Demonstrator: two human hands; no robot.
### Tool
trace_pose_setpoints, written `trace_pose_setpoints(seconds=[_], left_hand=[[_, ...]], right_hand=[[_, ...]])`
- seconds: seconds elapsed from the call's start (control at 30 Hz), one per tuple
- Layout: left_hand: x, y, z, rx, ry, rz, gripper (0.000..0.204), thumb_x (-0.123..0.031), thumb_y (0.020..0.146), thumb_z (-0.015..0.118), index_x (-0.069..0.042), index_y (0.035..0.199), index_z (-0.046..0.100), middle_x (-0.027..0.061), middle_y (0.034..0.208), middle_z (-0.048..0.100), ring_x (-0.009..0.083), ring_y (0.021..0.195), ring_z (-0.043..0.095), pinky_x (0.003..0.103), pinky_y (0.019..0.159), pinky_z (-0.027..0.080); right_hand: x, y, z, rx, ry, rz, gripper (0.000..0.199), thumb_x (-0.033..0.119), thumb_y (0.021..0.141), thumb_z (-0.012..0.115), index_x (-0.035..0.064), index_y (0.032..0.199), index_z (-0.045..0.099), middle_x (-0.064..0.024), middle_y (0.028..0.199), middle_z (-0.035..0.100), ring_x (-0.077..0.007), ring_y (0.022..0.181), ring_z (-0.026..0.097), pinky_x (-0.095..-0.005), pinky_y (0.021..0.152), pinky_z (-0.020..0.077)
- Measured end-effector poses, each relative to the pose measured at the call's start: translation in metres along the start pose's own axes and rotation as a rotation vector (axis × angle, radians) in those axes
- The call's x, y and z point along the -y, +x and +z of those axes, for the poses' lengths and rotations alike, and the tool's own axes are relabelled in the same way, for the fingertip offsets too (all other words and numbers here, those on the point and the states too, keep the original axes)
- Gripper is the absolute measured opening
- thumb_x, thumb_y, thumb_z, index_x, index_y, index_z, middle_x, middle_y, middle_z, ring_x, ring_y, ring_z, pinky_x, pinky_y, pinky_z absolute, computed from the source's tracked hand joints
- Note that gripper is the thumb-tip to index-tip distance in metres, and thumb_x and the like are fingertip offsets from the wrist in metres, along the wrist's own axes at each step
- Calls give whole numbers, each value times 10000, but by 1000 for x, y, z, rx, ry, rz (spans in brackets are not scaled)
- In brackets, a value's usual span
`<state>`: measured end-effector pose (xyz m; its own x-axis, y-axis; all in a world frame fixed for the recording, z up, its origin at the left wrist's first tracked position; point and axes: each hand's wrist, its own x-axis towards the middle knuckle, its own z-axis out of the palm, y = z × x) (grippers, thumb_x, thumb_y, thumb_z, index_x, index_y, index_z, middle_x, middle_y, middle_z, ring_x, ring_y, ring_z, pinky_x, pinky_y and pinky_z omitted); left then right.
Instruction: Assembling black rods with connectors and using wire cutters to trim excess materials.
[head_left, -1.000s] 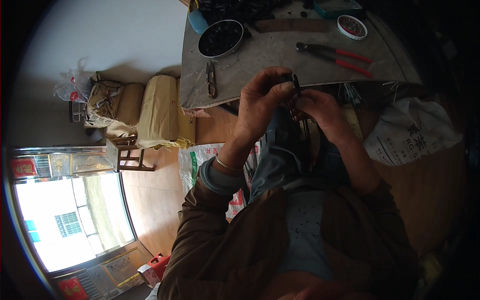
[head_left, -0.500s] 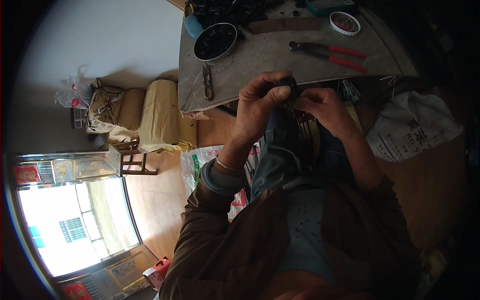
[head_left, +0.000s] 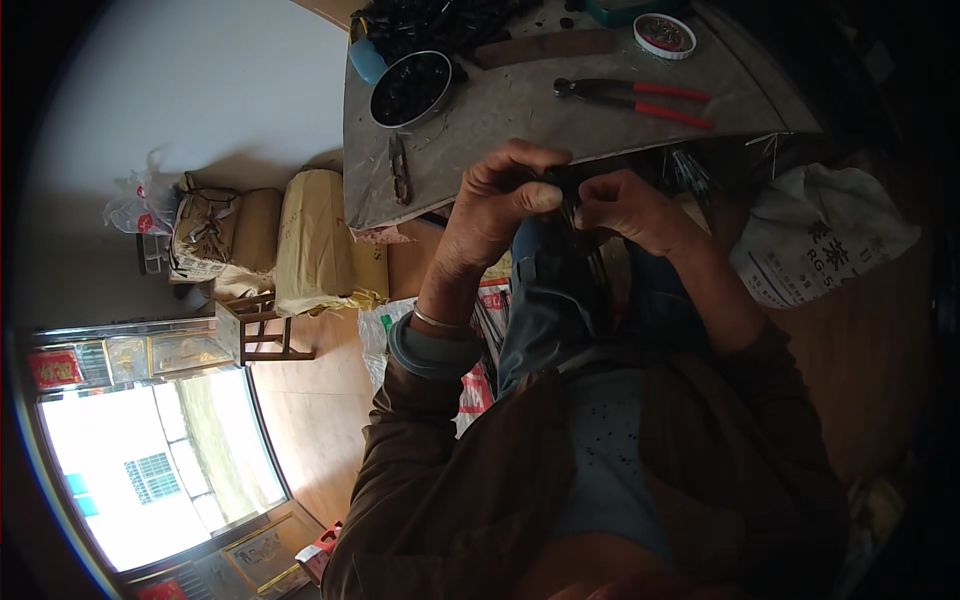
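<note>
Both my hands are raised in front of the table's near edge, close together above my lap. In my left hand (head_left: 497, 198), the thumb and fingers pinch a small black piece (head_left: 567, 182) with thin dark rods hanging down from it. My right hand (head_left: 632, 208) is closed beside it, thumb and fingertips pressed together at the top of the rods. The fingers partly hide what the right hand grips. The rods run down in front of my trousers, where they are dim and hard to make out.
On the table (head_left: 500, 120) lie red-handled pincers (head_left: 635, 100), small pliers (head_left: 400, 172), a bowl of black pieces (head_left: 412, 88), a white dish of small metal bits (head_left: 664, 36) and a dark strip (head_left: 545, 48). A white sack (head_left: 820, 235) lies right; a wooden stool (head_left: 260, 328) stands left.
The table and its things have shifted slightly left in view. The black piece and rods have turned and show less between my hands. Both hands stay closed.
</note>
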<state>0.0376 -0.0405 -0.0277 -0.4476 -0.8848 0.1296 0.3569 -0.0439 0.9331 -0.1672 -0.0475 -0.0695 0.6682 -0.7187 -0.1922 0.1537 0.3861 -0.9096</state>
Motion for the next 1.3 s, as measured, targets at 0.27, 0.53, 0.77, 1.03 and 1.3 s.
trace_pose_setpoints(seconds=[0.27,0.53,0.77,1.03,1.3], left_hand=[[6,12,-14,571,-42,136,404,-162,746,792,-31,1092,631,102,875,623,168,817,612,265,713,497],[24,6,28,-455,-56,120,312,-157,850,722,-31,1117,623,0,901,623,86,757,575,222,714,489],[21,3,54,-693,695,355,242,-137,835,718,-6,1021,637,43,852,652,96,710,602,228,623,495],[19,7,57,-742,1091,486,219,-130,794,733,-24,967,651,90,819,663,148,671,626,265,617,502],[3,-6,51,-670,796,281,207,-119,848,678,6,1011,650,73,818,673,118,739,635,258,652,507]], right_hand=[[4,-6,13,236,-157,-71,193,166,762,758,42,769,610,12,692,592,-75,631,573,-240,599,460],[-1,-3,16,-294,-188,-137,192,189,862,691,39,804,586,-14,722,605,-75,661,586,-248,584,475],[1,-4,36,-435,-283,-242,309,253,866,701,36,689,570,-5,618,591,-53,574,544,-236,520,411],[-4,-3,47,-580,-512,-383,309,238,848,693,7,695,555,-69,586,592,-115,550,582,-286,528,445],[16,-17,43,-425,-663,-291,187,169,902,627,-14,885,595,-41,735,616,-63,692,564,-251,631,449]])
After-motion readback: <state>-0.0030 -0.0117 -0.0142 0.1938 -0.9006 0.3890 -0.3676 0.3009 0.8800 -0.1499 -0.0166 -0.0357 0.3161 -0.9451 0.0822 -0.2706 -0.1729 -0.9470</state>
